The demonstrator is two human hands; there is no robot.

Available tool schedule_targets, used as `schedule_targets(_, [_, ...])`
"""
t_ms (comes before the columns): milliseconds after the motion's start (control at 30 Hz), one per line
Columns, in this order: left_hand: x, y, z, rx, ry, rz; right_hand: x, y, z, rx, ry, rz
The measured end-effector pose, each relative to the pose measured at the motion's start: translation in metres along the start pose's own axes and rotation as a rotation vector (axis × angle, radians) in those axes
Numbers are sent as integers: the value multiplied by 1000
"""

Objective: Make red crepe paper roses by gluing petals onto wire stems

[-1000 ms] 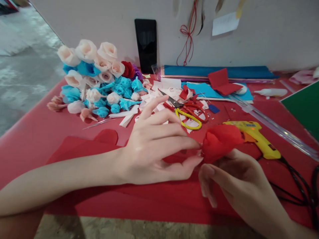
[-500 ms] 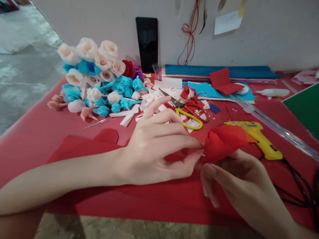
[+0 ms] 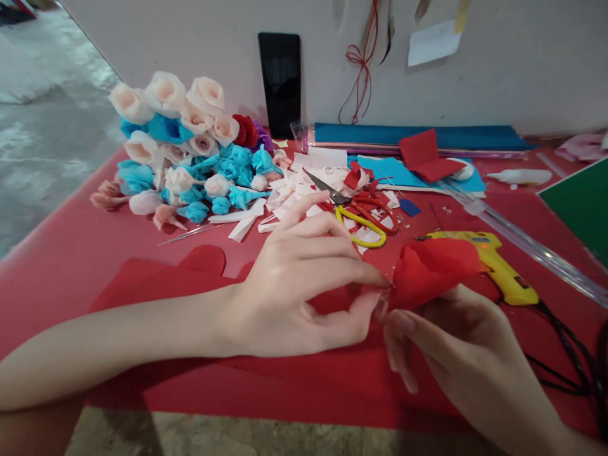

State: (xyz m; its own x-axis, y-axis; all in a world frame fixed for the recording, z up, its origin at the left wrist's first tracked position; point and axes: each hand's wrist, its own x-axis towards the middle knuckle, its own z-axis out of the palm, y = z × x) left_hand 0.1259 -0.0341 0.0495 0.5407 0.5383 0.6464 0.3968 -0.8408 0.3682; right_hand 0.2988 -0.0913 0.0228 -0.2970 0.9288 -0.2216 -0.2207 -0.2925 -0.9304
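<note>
A red crepe-paper flower [image 3: 434, 269] is held just above the red table cover [image 3: 71, 253], right of centre. My left hand [image 3: 304, 285] pinches the flower's lower tip between thumb and forefinger, with its other fingers spread out. Coming in from the lower right, my right hand [image 3: 456, 345] is curled under the flower and holds its body. Red heart-shaped paper pieces [image 3: 180, 266] lie flat under my left forearm.
A yellow glue gun [image 3: 494, 266] with a black cord lies just behind the flower. Yellow-handled scissors [image 3: 356, 218] rest among paper scraps. A heap of pink, white and blue paper roses [image 3: 185, 152] fills the back left. Blue and red sheets [image 3: 418, 149], a long clear tube [image 3: 517, 244] and a green board [image 3: 582, 206] lie right.
The flower has turned slightly and spread a little to the right between my fingers. Both hands stay in nearly the same place.
</note>
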Motion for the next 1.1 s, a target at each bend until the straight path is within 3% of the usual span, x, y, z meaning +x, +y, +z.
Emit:
schedule_targets(267, [-2, -2, 2, -21, -51, -89, 3, 1, -5, -56, 15, 12])
schedule_targets(1100, [1, -3, -1, 78, -9, -43, 1, 1, -3, -23, 1, 50])
